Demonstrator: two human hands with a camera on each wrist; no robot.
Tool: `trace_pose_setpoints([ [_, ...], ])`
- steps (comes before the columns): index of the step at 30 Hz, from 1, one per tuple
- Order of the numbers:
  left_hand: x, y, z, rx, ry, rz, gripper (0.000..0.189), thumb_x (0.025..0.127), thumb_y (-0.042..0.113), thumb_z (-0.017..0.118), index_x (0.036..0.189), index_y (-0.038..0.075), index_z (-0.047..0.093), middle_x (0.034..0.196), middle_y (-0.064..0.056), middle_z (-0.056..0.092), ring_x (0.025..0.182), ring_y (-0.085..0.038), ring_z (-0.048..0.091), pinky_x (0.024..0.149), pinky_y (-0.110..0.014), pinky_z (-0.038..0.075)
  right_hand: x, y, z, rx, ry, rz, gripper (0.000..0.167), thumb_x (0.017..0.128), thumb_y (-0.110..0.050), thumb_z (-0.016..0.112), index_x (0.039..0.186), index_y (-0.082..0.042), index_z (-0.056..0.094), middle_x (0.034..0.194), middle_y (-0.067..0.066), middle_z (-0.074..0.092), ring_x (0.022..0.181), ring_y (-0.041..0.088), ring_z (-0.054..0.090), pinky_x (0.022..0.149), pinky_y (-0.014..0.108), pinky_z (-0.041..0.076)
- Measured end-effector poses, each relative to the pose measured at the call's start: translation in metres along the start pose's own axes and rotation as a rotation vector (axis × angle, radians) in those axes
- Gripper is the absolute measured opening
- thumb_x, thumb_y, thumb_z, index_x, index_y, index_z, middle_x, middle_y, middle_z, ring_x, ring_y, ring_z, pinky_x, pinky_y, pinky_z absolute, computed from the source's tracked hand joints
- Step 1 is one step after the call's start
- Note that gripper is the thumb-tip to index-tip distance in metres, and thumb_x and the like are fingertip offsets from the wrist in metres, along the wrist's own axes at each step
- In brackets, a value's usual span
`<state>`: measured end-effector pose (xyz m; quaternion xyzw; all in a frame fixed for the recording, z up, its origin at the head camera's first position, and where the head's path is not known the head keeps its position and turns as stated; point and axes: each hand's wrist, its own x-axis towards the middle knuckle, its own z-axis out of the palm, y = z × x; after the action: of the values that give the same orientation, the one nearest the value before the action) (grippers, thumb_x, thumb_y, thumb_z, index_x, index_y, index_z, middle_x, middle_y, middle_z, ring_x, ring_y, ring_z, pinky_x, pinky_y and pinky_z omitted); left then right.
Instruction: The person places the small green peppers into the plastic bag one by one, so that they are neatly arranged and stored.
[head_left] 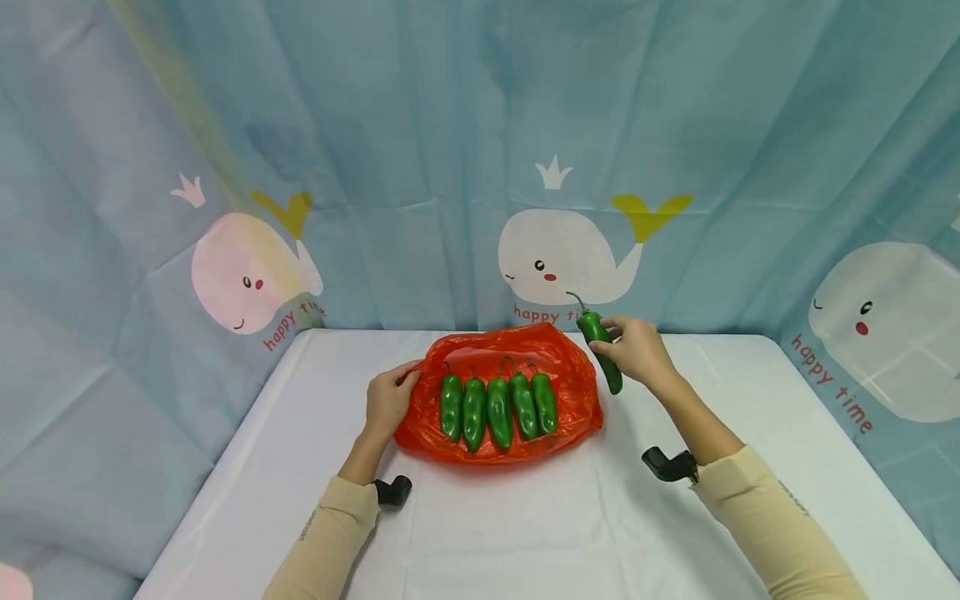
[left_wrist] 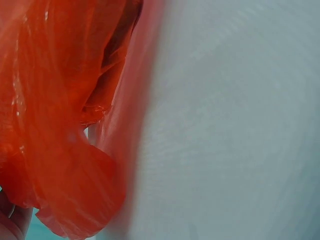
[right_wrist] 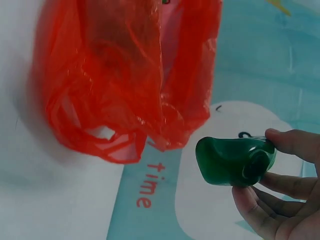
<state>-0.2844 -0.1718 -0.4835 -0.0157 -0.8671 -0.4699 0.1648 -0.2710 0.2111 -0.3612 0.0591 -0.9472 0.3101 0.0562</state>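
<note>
A red plastic bag (head_left: 573, 417) lies spread open on the table, with several green peppers (head_left: 498, 412) side by side in it. My left hand (head_left: 386, 404) pinches the bag's left edge. In the left wrist view the bag (left_wrist: 65, 125) fills the left side, and only a bit of that hand (left_wrist: 15, 220) shows. Just right of the bag, my right hand (head_left: 637, 350) holds one green pepper (head_left: 600, 350) aloft, stem up. The right wrist view shows this pepper (right_wrist: 225, 160) between the thumb and fingers of the right hand (right_wrist: 285, 195), apart from the bag.
A white cloth covers the table (head_left: 510, 533). Behind and at the sides hangs a blue curtain (head_left: 420, 150) printed with whales. A black wrist mount (head_left: 667, 465) sits on the right wrist and another (head_left: 393, 492) on the left.
</note>
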Motion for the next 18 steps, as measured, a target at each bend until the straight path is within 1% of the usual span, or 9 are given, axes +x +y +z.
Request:
trace_pose_setpoints([
  [10, -0.001, 0.0, -0.001, 0.001, 0.0, 0.009, 0.024, 0.096, 0.02, 0.062, 0.114, 0.009, 0.074, 0.11, -0.013, 0.073, 0.103, -0.028, 0.069, 0.089, -0.045, 0.056, 0.001, -0.009, 0.013, 0.037, 0.006, -0.004, 0.048, 0.09, -0.019, 0.069, 0.126, 0.01, 0.057, 0.109, 0.033, 0.065, 0.089, 0.039, 0.068, 0.067, 0.043, 0.061],
  [15, 0.0, -0.001, 0.0, -0.003, -0.001, 0.002, 0.024, 0.095, 0.02, 0.062, 0.114, 0.009, 0.074, 0.111, -0.013, 0.073, 0.103, -0.028, 0.069, 0.09, -0.045, 0.056, -0.001, -0.013, 0.022, 0.042, -0.008, 0.015, 0.047, 0.09, -0.02, 0.069, 0.126, 0.007, 0.058, 0.108, 0.03, 0.066, 0.086, 0.036, 0.069, 0.066, 0.04, 0.061],
  [18, 0.0, -0.001, 0.001, -0.005, 0.002, -0.001, 0.024, 0.095, 0.02, 0.062, 0.114, 0.009, 0.074, 0.111, -0.013, 0.073, 0.103, -0.028, 0.069, 0.09, -0.045, 0.056, -0.001, -0.015, 0.028, 0.04, -0.015, 0.017, 0.046, 0.091, -0.02, 0.068, 0.127, 0.007, 0.058, 0.108, 0.029, 0.067, 0.088, 0.035, 0.068, 0.065, 0.037, 0.061],
])
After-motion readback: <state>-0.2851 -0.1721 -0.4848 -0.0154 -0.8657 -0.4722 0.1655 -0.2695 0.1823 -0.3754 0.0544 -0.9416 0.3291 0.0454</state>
